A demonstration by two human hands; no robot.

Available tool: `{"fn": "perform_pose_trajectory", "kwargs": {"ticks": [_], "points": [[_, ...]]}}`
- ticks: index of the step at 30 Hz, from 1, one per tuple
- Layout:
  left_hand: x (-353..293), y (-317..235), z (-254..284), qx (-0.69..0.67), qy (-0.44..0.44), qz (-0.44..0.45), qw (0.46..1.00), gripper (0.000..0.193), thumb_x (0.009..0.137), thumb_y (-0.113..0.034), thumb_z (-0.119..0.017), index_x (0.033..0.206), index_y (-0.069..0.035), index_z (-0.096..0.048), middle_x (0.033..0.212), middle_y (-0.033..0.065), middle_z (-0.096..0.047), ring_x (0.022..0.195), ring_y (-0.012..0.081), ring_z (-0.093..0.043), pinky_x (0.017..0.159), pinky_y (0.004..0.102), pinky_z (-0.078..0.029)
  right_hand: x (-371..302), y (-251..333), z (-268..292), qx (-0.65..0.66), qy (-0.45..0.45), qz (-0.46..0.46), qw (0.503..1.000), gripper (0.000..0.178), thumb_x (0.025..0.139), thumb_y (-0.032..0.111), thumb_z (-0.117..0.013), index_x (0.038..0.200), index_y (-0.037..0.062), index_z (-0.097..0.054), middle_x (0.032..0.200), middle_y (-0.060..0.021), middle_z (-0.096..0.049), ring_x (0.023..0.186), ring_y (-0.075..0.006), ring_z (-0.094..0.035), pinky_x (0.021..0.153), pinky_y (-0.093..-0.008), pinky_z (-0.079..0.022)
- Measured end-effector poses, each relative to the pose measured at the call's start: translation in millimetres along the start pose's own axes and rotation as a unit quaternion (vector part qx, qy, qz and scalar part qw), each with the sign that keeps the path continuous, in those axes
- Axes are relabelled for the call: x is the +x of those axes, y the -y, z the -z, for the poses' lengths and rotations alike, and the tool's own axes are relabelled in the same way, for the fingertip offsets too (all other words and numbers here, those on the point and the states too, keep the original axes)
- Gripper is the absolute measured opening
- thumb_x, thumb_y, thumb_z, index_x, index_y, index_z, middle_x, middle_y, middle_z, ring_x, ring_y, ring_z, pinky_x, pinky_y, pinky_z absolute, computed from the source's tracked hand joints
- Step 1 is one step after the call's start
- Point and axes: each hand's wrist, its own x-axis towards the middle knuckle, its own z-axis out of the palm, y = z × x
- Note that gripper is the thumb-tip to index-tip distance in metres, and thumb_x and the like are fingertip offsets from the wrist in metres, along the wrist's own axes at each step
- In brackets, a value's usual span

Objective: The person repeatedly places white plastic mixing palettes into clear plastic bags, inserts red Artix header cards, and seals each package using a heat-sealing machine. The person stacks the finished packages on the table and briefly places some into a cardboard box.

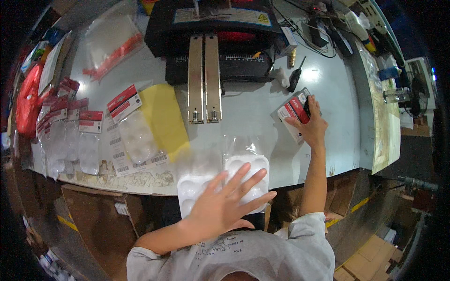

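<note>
My left hand (227, 199) is spread open above two white plastic trays with round wells. The right-hand tray (258, 164) lies under my fingers, with clear plastic film (241, 145) at its far end; the left-hand tray (188, 189) is partly covered by my wrist. Whether my palm touches them I cannot tell. At the right, my right hand (311, 124) rests with thumb and fingers apart on a stack of red-and-white header cards (294, 108). A small black object (307, 107) lies by its fingers, mostly hidden.
A black machine with two metal rails (197, 84) stands at the back. Left are a bagged tray (137, 133), a yellow sheet (164, 117), barcode labels (119, 154) and several bagged trays (89, 145). A black-handled screwdriver (294, 79) and cables (304, 37) lie back right.
</note>
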Motion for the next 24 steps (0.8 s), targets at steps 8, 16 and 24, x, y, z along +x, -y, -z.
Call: {"fn": "perform_pose_trajectory", "kwargs": {"ticks": [8, 16, 24], "points": [[-44, 49, -10, -0.158, -0.289, 0.335, 0.883, 0.022, 0.077, -0.015, -0.067, 0.083, 0.000, -0.051, 0.078, 0.0116, -0.046, 0.071, 0.0261, -0.047, 0.065, 0.0350, -0.041, -5, 39, 25, 0.026, 0.051, -0.068, 0.996, 0.080, 0.059, 0.049, -0.078, 0.123, 0.0099, -0.052, 0.111, -0.0134, -0.062, 0.098, -0.0239, -0.060, 0.090, -0.0369, -0.035], [-37, 39, -2, -0.423, -0.377, 0.242, 0.788, 0.011, 0.085, -0.009, -0.058, 0.082, -0.001, -0.052, 0.094, 0.0128, -0.062, 0.071, 0.0138, -0.051, 0.067, 0.0255, -0.042, -47, 164, 128, 0.412, 0.213, 0.110, 0.879, 0.043, 0.077, 0.025, -0.070, 0.110, 0.0015, -0.055, 0.086, -0.0121, -0.063, 0.072, -0.0191, -0.062, 0.065, -0.0297, -0.048], [-38, 36, 19, -0.552, -0.250, 0.248, 0.756, 0.019, 0.091, -0.014, -0.052, 0.093, 0.002, -0.062, 0.081, 0.0030, -0.066, 0.068, 0.0032, -0.050, 0.062, 0.0185, -0.041, -48, 216, 91, 0.332, 0.359, 0.149, 0.859, 0.026, 0.079, 0.025, -0.068, 0.089, 0.0018, -0.063, 0.058, -0.0104, -0.053, 0.050, -0.0149, -0.049, 0.050, -0.0299, -0.040]]}}
